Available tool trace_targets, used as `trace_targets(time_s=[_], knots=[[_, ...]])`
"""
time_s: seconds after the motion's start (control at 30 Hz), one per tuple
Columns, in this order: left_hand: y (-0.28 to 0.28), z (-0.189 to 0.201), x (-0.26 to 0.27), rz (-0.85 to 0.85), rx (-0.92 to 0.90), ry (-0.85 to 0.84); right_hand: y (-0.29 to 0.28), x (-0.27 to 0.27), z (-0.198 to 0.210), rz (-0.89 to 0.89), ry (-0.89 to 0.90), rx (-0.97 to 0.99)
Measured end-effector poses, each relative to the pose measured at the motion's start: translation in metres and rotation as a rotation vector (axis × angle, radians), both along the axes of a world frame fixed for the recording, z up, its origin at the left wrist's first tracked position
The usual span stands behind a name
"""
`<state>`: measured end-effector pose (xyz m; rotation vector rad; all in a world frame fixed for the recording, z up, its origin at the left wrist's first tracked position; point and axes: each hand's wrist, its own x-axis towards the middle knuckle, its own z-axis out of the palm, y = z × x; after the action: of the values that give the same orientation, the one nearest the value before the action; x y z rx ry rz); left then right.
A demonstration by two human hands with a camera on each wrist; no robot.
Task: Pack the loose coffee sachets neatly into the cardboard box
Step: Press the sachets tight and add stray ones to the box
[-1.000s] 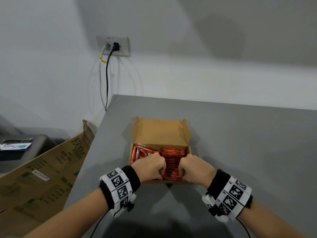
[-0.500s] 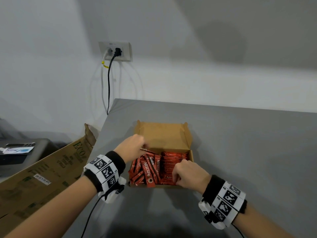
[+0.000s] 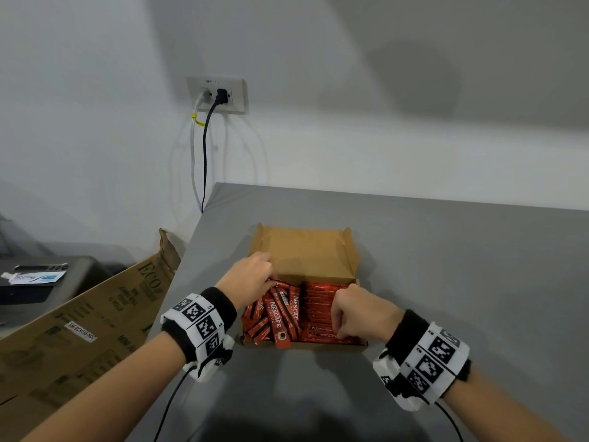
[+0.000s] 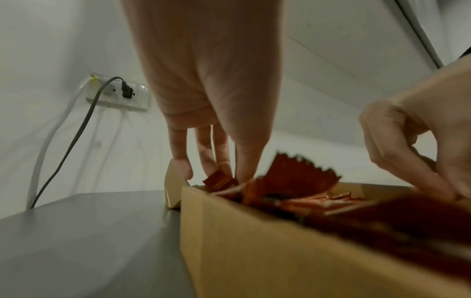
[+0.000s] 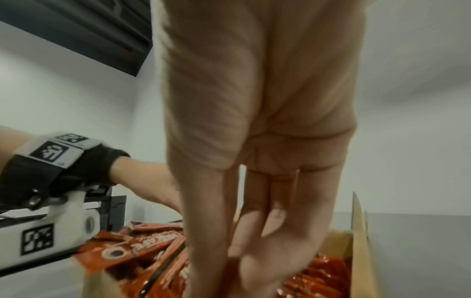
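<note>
My left hand (image 3: 251,279) pinches the crooked coffee sachets (image 3: 277,314); they lie slantwise beside the neat row my right hand (image 3: 357,314) holds.

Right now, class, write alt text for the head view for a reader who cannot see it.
Two hands work inside an open cardboard box of red coffee sachets on a grey table: the left hand at jumbled sachets, the right hand on a neat stack.
</note>
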<state>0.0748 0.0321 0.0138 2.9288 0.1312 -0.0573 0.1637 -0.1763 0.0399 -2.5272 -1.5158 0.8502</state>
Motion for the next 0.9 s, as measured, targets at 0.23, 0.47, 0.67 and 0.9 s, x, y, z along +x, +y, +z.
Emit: trace_targets(time_s=[0.23, 0.47, 0.67, 0.9], knots=[[0.009, 0.014, -0.011, 0.104, -0.102, -0.246, -0.002, -0.006, -0.009, -0.085, -0.045, 0.158], [-0.020, 0.024, -0.020, 0.044, -0.531, -0.245, 0.018, -0.008, 0.008, -0.200, -0.040, 0.551], [-0.019, 0.010, -0.019, 0.177, -0.609, -0.296, 0.022, -0.005, 0.006, -0.289, -0.175, 0.525], [-0.025, -0.022, -0.013, -0.016, 0.007, 0.114, 0.025, 0.009, -0.003, -0.413, -0.165, 0.604]])
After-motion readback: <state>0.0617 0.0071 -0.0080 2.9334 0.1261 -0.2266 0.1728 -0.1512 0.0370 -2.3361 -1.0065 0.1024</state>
